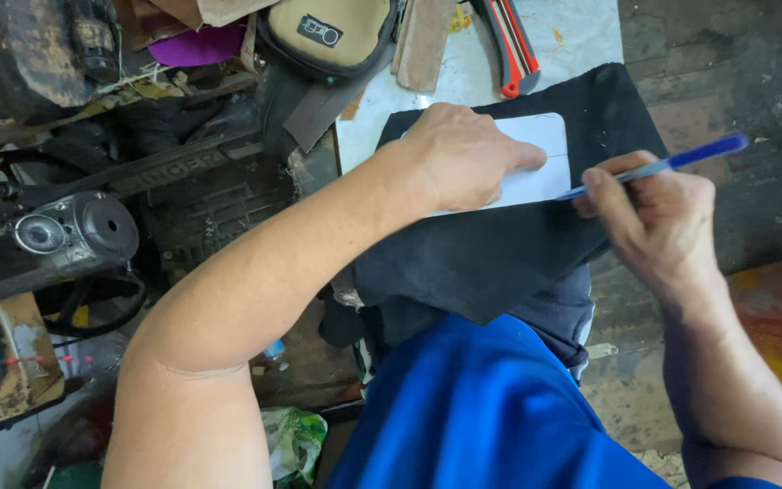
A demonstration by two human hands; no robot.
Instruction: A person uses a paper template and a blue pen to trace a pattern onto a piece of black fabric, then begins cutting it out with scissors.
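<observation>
Head view, looking down at a cluttered work table (581, 36).

Black material (500, 244) spread over near right corner of table, hanging off near edge toward lap. White card template (545, 158), rounded corners, flat on black material, toward its far side. Long axis of template roughly left-right, parallel to near edge.

Left hand (463, 158) flat on template, fingers extended, palm down, pressing; grips nothing. Covers left part of template; only right portion visible.

Right hand (649, 213) closed around blue pen (672, 163) in writing grip. Lies just right of template, off its right edge. Pen long axis slanted: tip low-left, touching or nearly touching template's lower right edge; cap end up and right, past the table's right edge. Contact of tip not certain.

Left hand on template, right hand beside it; pen tip the nearest point to the edge.

Elsewhere: red-handled cutter (513, 45) at far edge; tan padded piece (328, 32) far left; sewing machine (74, 231) left of table.
</observation>
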